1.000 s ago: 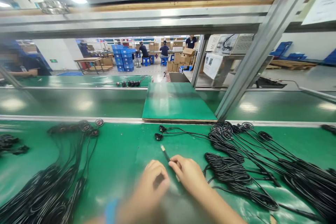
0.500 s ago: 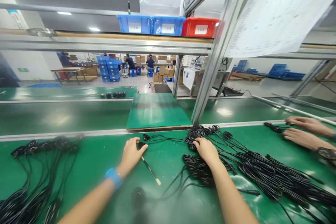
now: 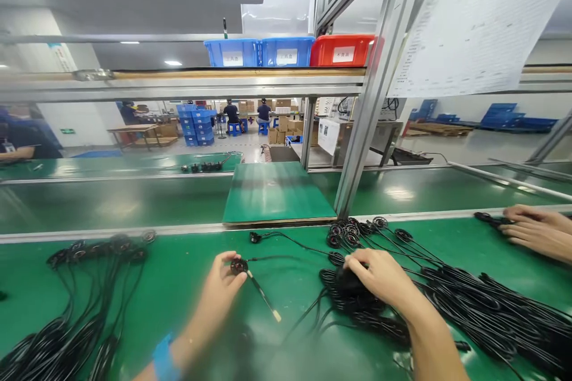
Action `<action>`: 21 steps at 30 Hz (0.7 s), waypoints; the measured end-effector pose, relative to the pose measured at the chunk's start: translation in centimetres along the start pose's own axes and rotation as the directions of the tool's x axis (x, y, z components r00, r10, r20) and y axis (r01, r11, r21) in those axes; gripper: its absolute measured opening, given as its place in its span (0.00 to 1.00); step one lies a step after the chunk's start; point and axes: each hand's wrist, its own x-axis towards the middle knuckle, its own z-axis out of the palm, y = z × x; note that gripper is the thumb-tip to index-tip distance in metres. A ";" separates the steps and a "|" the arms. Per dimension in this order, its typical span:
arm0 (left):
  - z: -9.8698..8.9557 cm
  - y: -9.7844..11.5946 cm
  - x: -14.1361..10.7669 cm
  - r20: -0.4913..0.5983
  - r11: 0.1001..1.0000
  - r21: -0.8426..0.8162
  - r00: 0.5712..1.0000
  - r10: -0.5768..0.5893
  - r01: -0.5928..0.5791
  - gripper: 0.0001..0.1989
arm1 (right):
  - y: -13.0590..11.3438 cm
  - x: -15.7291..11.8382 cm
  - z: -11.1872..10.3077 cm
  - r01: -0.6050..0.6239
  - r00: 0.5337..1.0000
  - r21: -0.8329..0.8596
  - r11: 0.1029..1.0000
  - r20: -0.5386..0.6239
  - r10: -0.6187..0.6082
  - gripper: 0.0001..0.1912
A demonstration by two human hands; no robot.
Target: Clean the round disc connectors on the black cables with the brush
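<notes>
My left hand (image 3: 223,286) pinches a small round black part (image 3: 239,266) between thumb and fingers; a thin cable runs from it to the right. A slim stick with a pale tip (image 3: 263,296) lies just beside it on the green bench. A small black connector (image 3: 255,237) rests above. My right hand (image 3: 378,274) is closed over a dark piece of the coiled black cable bundle (image 3: 357,309); what its fingers grip is partly hidden. Several round black parts (image 3: 344,231) lie beyond the right hand.
Black cables with round ends (image 3: 89,303) lie at left, and a large cable pile (image 3: 482,303) at right. Another person's hands (image 3: 538,226) touch black parts at far right. A metal post (image 3: 357,161) stands behind the bench, beside a raised green board (image 3: 277,193).
My left hand has turned, so the round part now shows in its fingers. My right hand has moved right and down, from the round parts onto the coiled bundle. The view has shifted slightly.
</notes>
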 end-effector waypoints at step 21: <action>-0.7 2.7 -3.5 0.359 0.865 -0.449 0.932 -0.057 0.226 0.28 | -13.2 -2.9 9.1 0.293 0.946 0.504 0.812 -0.033 -0.321 0.12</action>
